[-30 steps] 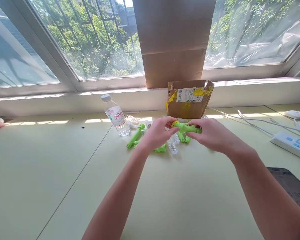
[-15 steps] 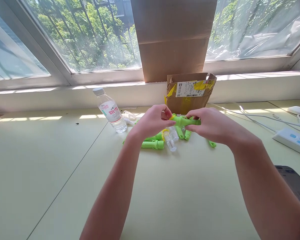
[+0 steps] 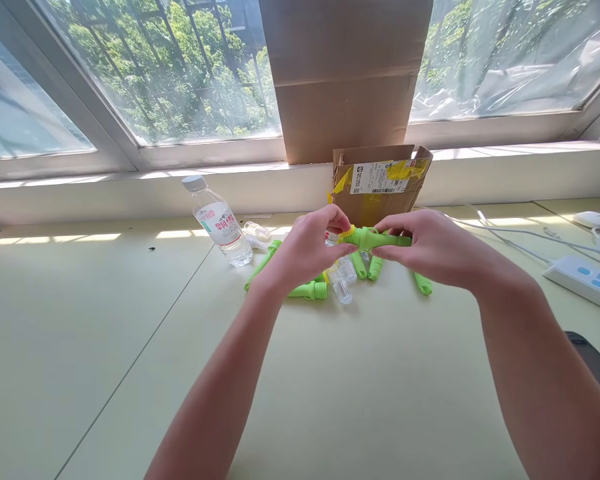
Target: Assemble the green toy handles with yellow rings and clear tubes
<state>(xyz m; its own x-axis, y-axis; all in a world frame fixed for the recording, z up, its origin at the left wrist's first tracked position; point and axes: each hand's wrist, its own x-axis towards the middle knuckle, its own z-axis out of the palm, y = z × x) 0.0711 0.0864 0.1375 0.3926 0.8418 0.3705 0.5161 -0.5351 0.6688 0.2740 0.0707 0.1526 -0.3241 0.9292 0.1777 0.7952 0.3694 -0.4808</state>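
Observation:
Above the pile, my right hand (image 3: 423, 241) grips a green plastic handle (image 3: 367, 239) with a threaded end pointing left. The fingers of my left hand (image 3: 317, 243) pinch a yellow ring (image 3: 347, 235) at that threaded end. Whether a clear piece is attached to the ring inside my left hand is hidden. Under and beside my left wrist lie more green handles (image 3: 313, 290). Clear ribbed plastic caps (image 3: 343, 291) lie just below the hands, one near a yellow ring. Two more green pieces (image 3: 375, 268) rest beneath the held handle, and another (image 3: 423, 284) lies under my right hand.
A water bottle (image 3: 220, 227) stands left of the pile, with a clear piece (image 3: 257, 231) beside it. Behind my hands is an open cardboard box (image 3: 380, 200). At the right are a white power strip (image 3: 583, 280), cables and a dark phone (image 3: 597, 367).
Both hands and the green handle have shifted slightly to the right. The yellow ring now shows more clearly at the threaded end.

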